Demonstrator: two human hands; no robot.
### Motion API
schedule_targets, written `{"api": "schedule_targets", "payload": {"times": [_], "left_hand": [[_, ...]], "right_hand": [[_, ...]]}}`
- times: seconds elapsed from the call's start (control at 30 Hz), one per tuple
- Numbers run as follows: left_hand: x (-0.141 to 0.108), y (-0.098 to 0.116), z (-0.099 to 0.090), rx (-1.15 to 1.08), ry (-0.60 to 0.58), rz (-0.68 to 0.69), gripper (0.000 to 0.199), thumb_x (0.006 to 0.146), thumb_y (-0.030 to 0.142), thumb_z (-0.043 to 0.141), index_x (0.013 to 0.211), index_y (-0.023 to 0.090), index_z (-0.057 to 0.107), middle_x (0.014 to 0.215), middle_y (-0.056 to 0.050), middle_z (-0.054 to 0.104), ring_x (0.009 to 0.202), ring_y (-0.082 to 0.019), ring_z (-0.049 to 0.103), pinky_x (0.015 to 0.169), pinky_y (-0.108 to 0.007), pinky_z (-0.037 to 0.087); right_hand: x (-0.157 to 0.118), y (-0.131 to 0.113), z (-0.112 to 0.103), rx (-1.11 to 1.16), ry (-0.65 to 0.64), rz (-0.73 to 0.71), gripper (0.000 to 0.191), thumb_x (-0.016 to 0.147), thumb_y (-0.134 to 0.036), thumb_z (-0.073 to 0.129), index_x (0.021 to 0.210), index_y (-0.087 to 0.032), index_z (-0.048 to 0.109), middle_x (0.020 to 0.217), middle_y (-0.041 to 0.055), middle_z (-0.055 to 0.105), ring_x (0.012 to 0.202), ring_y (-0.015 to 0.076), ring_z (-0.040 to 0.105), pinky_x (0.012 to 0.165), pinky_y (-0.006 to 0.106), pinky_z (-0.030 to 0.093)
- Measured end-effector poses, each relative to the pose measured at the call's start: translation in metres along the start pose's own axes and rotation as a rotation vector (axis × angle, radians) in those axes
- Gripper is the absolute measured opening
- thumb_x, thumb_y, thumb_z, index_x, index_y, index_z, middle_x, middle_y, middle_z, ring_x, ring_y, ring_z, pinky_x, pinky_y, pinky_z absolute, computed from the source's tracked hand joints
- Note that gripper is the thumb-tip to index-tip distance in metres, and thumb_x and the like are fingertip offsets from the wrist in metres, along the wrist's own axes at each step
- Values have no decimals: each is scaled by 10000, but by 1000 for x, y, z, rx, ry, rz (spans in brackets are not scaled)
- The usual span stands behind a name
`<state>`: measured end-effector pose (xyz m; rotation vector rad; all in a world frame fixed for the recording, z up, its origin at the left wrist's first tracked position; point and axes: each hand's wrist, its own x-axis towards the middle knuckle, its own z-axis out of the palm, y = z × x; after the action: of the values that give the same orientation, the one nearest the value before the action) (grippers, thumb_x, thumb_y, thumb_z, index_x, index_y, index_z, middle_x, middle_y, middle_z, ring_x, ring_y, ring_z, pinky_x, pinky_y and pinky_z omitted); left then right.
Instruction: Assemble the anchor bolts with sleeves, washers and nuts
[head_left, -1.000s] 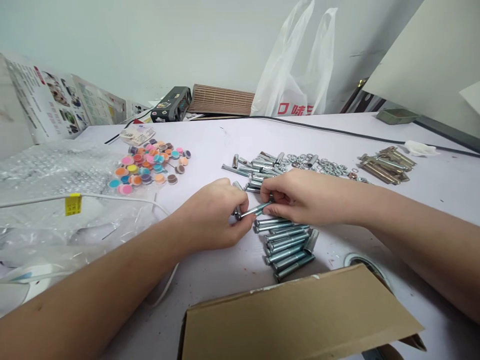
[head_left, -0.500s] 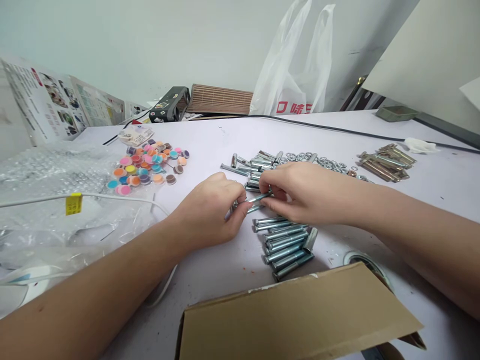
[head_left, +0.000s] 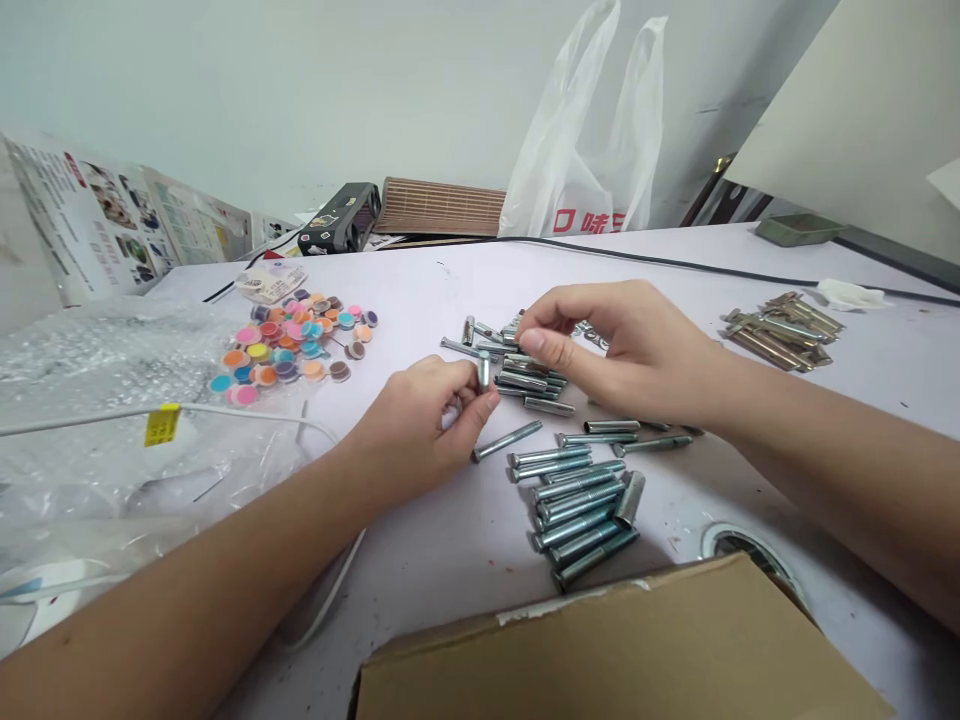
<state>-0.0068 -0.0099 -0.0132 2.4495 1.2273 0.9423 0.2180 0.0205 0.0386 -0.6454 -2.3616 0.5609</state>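
Note:
Between the thumb and fingers of my left hand (head_left: 427,415) is a short silver metal sleeve (head_left: 484,370), held upright. My right hand (head_left: 600,340) hovers over the pile of silver sleeves (head_left: 525,380), thumb and forefinger close together; whether something is between them is too small to tell. A single bolt (head_left: 508,440) lies on the white table just right of my left hand. Several bolts (head_left: 577,500) lie in a row nearer to me, with a wide sleeve (head_left: 630,498) on their right end. Washers (head_left: 592,338) are partly hidden behind my right hand.
A cardboard box (head_left: 615,650) stands at the front edge. Brass-coloured bolts (head_left: 784,330) lie at the right. Coloured discs (head_left: 292,340) and bubble wrap (head_left: 97,360) are on the left. A white plastic bag (head_left: 585,150) stands at the back, near a black cable (head_left: 675,262).
My right hand has moved up and away from my left hand, over the sleeves. The sleeve in my left hand now points upward, and a bolt lies beside that hand.

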Motion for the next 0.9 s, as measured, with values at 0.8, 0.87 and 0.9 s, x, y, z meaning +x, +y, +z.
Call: {"api": "schedule_targets", "payload": {"times": [0.8,0.87,0.9], "left_hand": [[8,-3,-6,17,-138,-416,345,867,459,611,680,179,687,613,29,621,585,-110,473,568,-267,322],[8,-3,-6,24,-148,-412,347,869,444,601,661,174,664,590,28,604,574,-111,463,564,-268,315],[9,-3,-6,23,-149,-406,337,868,437,601,663,176,662,583,30,598,574,-111,462,568,-267,315]], "right_hand": [[-2,18,-1,-257,-215,256,385,930,176,896,894,-179,751,802,-86,622,688,218,630,565,263,475],[-4,20,0,-291,-241,233,390,897,147,963,896,-179,747,810,-82,621,689,224,627,551,269,460],[-4,20,1,-299,-258,210,394,888,141,975,886,-179,746,812,-78,620,696,230,627,560,272,457]]}}
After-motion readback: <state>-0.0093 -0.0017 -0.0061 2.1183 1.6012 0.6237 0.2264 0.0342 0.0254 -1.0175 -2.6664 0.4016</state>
